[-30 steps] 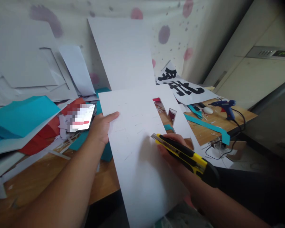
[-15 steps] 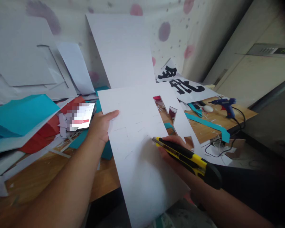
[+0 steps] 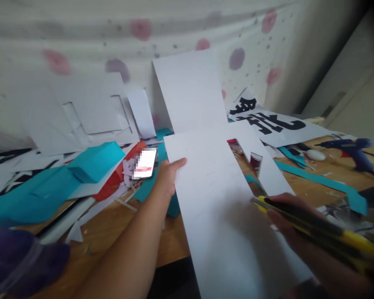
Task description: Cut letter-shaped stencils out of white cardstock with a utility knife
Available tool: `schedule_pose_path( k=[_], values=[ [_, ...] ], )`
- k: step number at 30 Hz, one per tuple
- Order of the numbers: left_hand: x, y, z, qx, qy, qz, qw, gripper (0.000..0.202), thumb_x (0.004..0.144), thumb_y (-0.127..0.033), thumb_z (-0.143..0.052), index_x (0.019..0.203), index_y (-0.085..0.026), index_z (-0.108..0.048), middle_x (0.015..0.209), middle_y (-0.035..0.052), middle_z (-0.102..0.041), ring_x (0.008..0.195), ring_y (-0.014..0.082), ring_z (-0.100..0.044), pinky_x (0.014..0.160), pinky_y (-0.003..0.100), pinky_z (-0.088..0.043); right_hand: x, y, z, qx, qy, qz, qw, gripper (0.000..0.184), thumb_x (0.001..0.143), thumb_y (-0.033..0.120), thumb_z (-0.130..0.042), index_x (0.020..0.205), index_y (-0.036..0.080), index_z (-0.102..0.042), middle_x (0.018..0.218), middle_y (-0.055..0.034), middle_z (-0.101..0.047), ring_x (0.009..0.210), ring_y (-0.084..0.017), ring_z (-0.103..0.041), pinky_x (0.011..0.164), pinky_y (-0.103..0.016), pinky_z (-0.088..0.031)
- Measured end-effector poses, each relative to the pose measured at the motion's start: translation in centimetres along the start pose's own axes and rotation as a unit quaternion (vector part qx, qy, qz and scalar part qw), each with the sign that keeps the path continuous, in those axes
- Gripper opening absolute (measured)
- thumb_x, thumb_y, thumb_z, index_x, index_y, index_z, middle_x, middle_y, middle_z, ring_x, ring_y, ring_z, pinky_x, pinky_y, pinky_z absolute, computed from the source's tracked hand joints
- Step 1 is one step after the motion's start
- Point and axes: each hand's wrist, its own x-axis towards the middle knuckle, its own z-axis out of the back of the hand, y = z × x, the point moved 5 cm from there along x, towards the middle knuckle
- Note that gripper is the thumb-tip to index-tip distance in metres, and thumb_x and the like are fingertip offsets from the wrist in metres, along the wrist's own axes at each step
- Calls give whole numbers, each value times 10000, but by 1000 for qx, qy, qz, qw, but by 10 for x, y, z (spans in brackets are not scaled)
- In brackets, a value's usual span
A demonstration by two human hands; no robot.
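A large white board (image 3: pixel 212 199) with faint pencil marks and cut-out openings on its right side is tilted in front of me. My left hand (image 3: pixel 171 172) grips its left edge, the thumb lying on top and the other fingers hidden behind. In my right hand (image 3: pixel 286 211) is a yellow and black utility knife (image 3: pixel 311 224), its blade end over the board near the cut-outs. Whether the blade touches the board I cannot tell. A phone (image 3: pixel 145 164) with a lit screen lies just left of my left hand.
Teal folded card (image 3: pixel 93 162) and paper scraps lie on the wooden table (image 3: pixel 124 226) at left. A plain white panel (image 3: pixel 193 91) stands behind. At right are a sheet with black characters (image 3: pixel 268 122), a blue glue gun (image 3: pixel 355 151) and a teal strip (image 3: pixel 318 180). A purple cap (image 3: pixel 21 261) is lower left.
The view has swung left, so everything appears further right and the purple cap has come in. Relative to the board, the knife tip has moved right toward the cut-outs. My left hand keeps its hold.
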Motion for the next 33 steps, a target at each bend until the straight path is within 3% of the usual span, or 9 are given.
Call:
schedule_pose_path(
  k=[1,5,8,10,12,16,22,28,33],
  values=[
    [-1,0,0,4,1,-5,1000,357,575,-183,-803,914,-105,-723,894,126,-760,789,301,-722,802,460,-563,10,-3,3,12,35,4,999,138,748,377,-697,830,271,-661,790,-28,-645,693,-213,-622,605,-338,-491],
    [0,0,1,9,12,-19,1000,344,596,-201,-797,919,-107,-726,891,136,-759,754,304,-722,759,468,-570,38,-7,25,104,1,-10,995,72,768,341,-675,722,290,-653,856,-36,-643,896,-267,-619,839,-426,-484],
    [2,2,1,12,13,-13,1000,336,582,-197,-799,895,-96,-728,863,143,-757,717,302,-719,726,462,-578,30,-6,27,229,3,-88,969,158,778,449,-667,744,298,-696,857,-47,-644,820,-254,-635,666,-380,-528],
    [5,5,2,16,0,-11,1000,316,559,-181,-807,855,-100,-727,811,124,-753,669,279,-711,696,436,-585,15,-3,20,264,29,-135,955,367,776,624,-597,861,290,-725,822,-56,-651,694,-223,-626,526,-335,-503],
    [10,9,4,18,-12,-10,1000,313,549,-162,-808,845,-108,-723,818,110,-750,662,258,-705,684,406,-590,-5,-3,3,287,106,-214,928,538,751,703,-576,940,222,-727,672,-39,-614,484,-142,-517,396,-267,-398],
    [20,16,10,25,-25,1,999,318,531,-154,-813,833,-125,-718,870,118,-747,735,271,-707,692,411,-595,-37,-7,-13,285,116,-274,911,347,776,523,-685,949,223,-669,574,14,-608,454,-116,-530,429,-233,-427],
    [24,19,13,59,-29,19,998,317,546,-133,-808,848,-108,-715,889,130,-748,681,251,-683,621,415,-597,-31,-3,-9,170,184,-154,956,235,678,290,-805,893,261,-716,878,-22,-718,778,-170,-672,685,-283,-557],
    [22,20,11,53,-45,4,998,312,581,-76,-768,886,-119,-712,864,79,-751,666,196,-664,710,398,-596,-23,-6,-4,219,319,-190,902,289,628,246,-845,904,238,-756,865,-36,-742,756,-171,-680,646,-257,-555],
    [17,16,8,55,-69,-11,996,308,557,-88,-800,848,-128,-704,831,58,-744,716,221,-668,826,498,-569,-34,-8,-5,295,305,-311,850,275,645,277,-837,899,223,-747,737,-23,-710,533,-113,-611,442,-200,-477]
  ],
)
